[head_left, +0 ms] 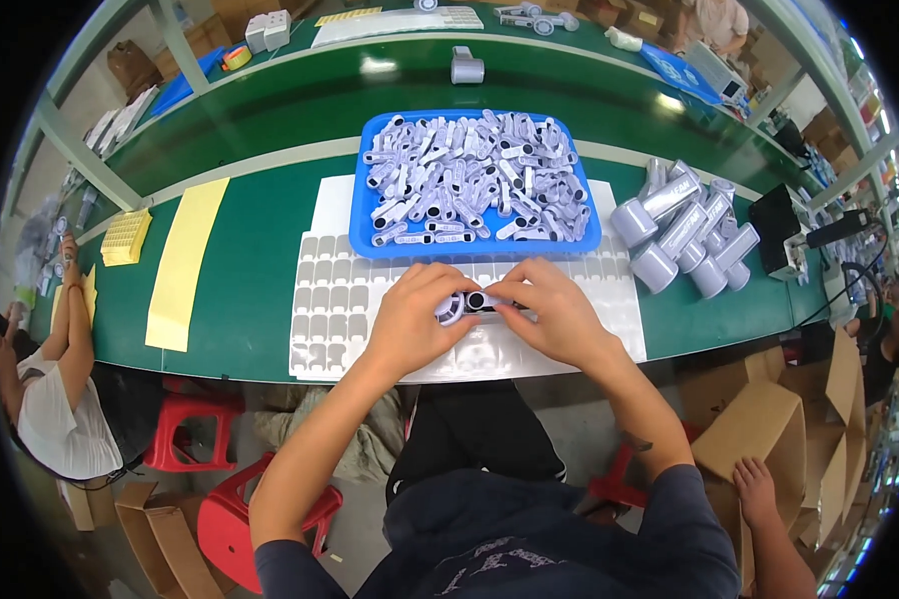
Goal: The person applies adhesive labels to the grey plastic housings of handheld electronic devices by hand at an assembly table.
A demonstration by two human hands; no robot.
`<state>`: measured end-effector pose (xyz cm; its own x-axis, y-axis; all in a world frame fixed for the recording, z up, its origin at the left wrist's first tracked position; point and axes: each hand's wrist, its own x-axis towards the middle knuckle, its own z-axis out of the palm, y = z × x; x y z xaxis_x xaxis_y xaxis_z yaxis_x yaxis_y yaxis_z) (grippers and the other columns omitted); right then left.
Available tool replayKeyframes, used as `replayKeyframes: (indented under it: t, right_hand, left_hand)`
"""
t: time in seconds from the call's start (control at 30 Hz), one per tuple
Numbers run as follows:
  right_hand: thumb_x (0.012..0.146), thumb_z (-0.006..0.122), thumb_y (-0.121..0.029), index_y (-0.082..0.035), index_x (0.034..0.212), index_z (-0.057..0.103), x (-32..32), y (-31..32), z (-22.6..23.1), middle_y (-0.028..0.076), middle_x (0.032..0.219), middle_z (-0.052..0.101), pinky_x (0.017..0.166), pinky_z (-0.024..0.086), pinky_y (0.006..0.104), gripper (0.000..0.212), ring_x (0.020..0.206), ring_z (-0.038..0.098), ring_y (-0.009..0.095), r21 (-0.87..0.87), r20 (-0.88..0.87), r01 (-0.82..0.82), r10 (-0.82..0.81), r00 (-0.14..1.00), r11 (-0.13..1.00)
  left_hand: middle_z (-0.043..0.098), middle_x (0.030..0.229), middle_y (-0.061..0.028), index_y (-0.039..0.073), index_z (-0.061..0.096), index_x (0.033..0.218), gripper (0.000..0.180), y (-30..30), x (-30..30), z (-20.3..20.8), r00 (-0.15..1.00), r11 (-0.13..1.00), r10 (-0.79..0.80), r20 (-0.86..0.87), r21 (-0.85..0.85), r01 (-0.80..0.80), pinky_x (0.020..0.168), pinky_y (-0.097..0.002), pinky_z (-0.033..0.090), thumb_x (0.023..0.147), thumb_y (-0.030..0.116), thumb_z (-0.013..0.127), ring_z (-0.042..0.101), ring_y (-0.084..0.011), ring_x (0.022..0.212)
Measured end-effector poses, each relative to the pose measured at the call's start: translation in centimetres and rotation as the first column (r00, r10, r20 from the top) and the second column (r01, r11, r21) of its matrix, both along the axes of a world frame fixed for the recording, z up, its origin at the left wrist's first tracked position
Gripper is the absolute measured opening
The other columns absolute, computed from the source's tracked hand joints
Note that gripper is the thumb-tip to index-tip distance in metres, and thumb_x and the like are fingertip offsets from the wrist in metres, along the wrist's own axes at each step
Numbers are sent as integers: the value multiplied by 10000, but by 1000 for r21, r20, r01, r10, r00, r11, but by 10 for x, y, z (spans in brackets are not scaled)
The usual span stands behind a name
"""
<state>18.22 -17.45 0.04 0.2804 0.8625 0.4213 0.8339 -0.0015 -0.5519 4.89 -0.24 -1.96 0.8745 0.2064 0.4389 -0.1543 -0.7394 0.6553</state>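
Note:
Between my hands, just over a sheet of grey stickers (340,299), is a pale lavender plastic housing (450,309) with a round end. My left hand (418,314) grips its round end, fingers closed. My right hand (549,311) pinches the other end, where a small strip-shaped piece with a black oval (476,300) shows. Whether that piece is seated in the housing or only laid against it, I cannot tell; my fingers cover much of both. Right beyond my fingertips stands a blue tray (358,215) heaped with small lavender strip pieces (469,180) bearing black ovals.
Right of the tray lies a pile of grey plastic housings (684,230), next to a black box (777,232) with cables. Yellow sheets (185,265) lie at left. One housing (466,66) rests on the green conveyor (300,95). Co-workers sit on both sides; cardboard boxes (754,434) stand at right.

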Motion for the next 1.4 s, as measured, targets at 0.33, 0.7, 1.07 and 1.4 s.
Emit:
replayKeyframes:
  t: [0.33, 0.7, 1.07, 1.4]
  right_hand:
    - [777, 657, -8, -35, 1024, 703, -19, 7, 6, 104, 834, 611, 708, 494, 401, 253, 809, 595, 296, -69, 291, 166, -140, 946, 984]
    - [801, 770, -148, -46, 1060, 672, 7, -13, -20, 96, 989, 641, 819, 511, 331, 295, 919, 637, 241, -5, -317, -15, 12, 948, 1000]
    - [740, 747, -43, -51, 1186, 639, -14, -24, -34, 121, 1156, 598, 925, 503, 342, 459, 1086, 606, 275, 24, -214, -28, 32, 976, 999]
    - [737, 751, -69, -56, 1158, 654, -15, -18, -38, 112, 1081, 603, 831, 521, 327, 432, 984, 626, 261, 43, -230, 5, 5, 973, 999]
  left_hand:
    - [658, 1030, -81, 66, 719, 1029, 353, 9, 6, 4, 998, 995, -65, 20, 82, 63, 827, -371, 500, 690, 108, 808, 604, -288, 955]
    - [659, 1113, -96, 89, 734, 1066, 440, -21, -23, -8, 975, 957, 41, 219, 271, -101, 859, -391, 489, 637, 35, 821, 581, -324, 1037]
    - [675, 1014, -76, 67, 699, 960, 349, -24, -19, -4, 999, 988, 24, 45, 151, -31, 857, -374, 469, 637, 89, 831, 587, -276, 950]
    - [670, 987, -11, 112, 697, 1021, 408, -24, -20, -3, 998, 981, 62, 29, 184, -66, 819, -361, 462, 636, 145, 828, 564, -261, 926]
